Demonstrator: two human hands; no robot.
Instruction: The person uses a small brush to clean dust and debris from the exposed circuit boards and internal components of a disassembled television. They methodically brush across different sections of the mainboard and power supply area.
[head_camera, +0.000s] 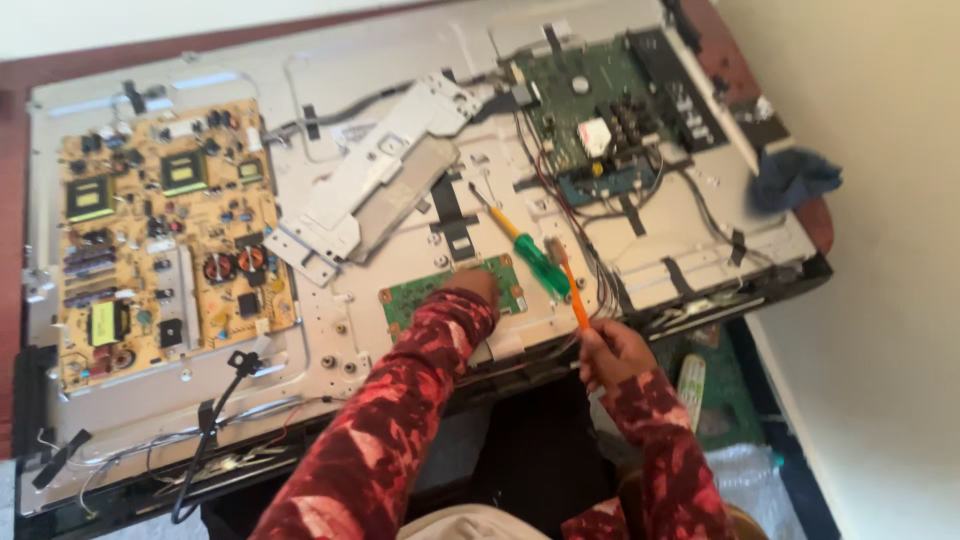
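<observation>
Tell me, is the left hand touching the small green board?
Touching. The head view shows the left hand resting directly on the small green board, covering part of its surface with no gap between them.

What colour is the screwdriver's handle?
Green handle on the screwdriver, with a yellow shaft; head view.

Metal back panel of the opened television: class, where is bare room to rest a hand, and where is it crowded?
Bare metal lies below the yellow power board, and between it and the silver bracket. Crowded: around the small green board, both hands, screwdriver and wires.
</observation>
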